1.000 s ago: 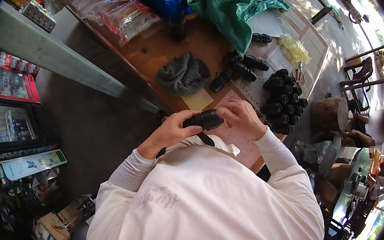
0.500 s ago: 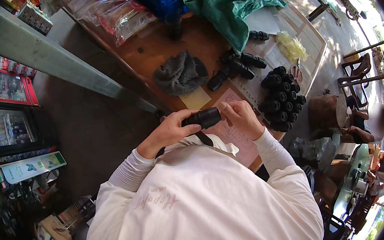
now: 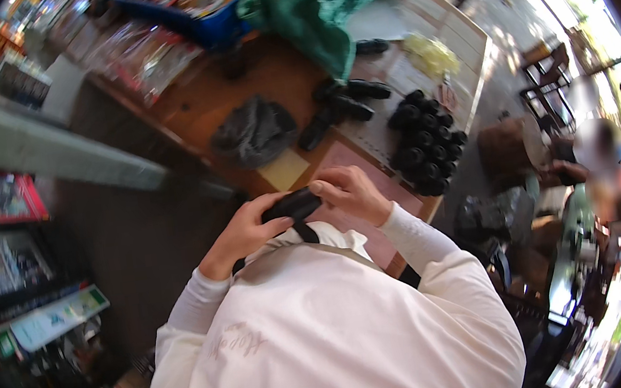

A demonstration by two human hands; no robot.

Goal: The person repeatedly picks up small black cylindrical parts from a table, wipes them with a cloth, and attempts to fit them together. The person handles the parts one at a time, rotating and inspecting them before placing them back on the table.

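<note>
Left hand (image 3: 244, 235) hides one end of black part (image 3: 298, 205); right hand's (image 3: 355, 195) contact with it too blurred to tell. Blue crate (image 3: 191, 26) cut off at top edge. Pink sheet (image 3: 338, 157) partly hidden by right hand, scissors (image 3: 446, 95) smeared.

On the table (image 3: 184, 112), a bin (image 3: 201, 27) stands far back, plastic packets (image 3: 150, 55) left of it, a sheet (image 3: 312, 15) right. Before these lie a cloth (image 3: 252, 131), loose fittings (image 3: 350, 108) to its right, then a fitting cluster (image 3: 426, 145) farther right; a paper slip (image 3: 284, 170) lies just before the cloth.
</note>
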